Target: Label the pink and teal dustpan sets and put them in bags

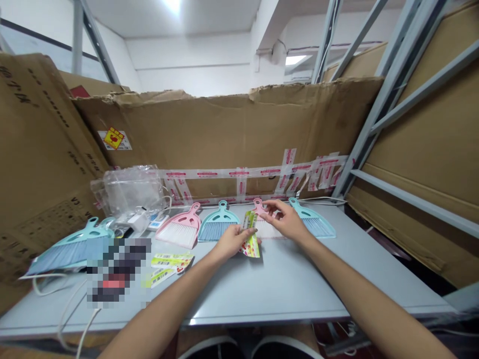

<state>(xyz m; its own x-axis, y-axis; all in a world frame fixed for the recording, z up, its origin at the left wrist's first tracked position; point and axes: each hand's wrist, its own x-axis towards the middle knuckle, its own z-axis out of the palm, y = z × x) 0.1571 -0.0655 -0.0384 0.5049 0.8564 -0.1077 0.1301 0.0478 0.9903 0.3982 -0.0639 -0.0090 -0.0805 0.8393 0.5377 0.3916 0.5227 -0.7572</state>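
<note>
My left hand (234, 240) is closed round a slim yellow-green packet (251, 249) with small red pictures near its lower end. The packet is held upright above the table, thumb across its front. Just right of the packet's top, my right hand (286, 219) is raised with bent fingers, thumb and forefinger a little apart and nothing visible between them. Behind my hands lies a pink dustpan with a white-bristled brush (266, 229), partly covered by them. A teal dustpan set (316, 224) lies to the right, another teal set (219, 227) to the left.
Further left are a pink dustpan set (181, 227), a teal set (71, 247) and more yellow-green packets (172, 260). Clear plastic bags (130, 187), a white adapter (138, 220), cables and a pixelated object (118, 274) sit there too. Cardboard (224, 134) walls the grey table's (299, 289) back.
</note>
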